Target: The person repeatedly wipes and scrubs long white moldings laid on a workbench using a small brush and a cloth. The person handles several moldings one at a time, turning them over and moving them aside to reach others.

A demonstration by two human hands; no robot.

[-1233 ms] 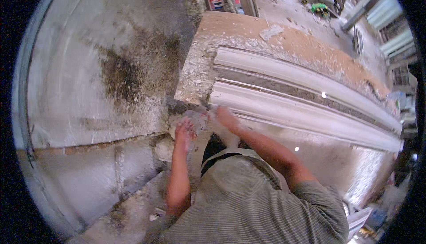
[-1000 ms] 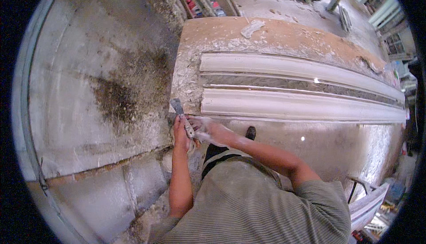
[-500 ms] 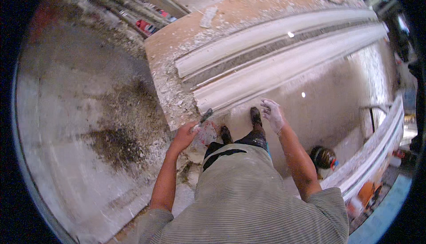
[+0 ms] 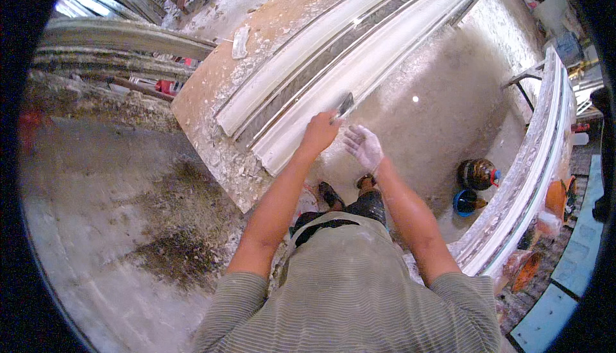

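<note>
A scraper point(image 4: 346, 103) is clasped in the left grip point(image 4: 321, 132), blade toward one o'clock, at the nearer white moulding point(image 4: 285, 146) on the worktop point(image 4: 208, 90); at four o'clock, the powdery right grip point(image 4: 364, 148) is held loosely spread.

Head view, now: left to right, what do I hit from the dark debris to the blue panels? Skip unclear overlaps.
Dark debris → left hand, gripping scraper → right hand, holding nothing → brown jug → blue panels.
</note>
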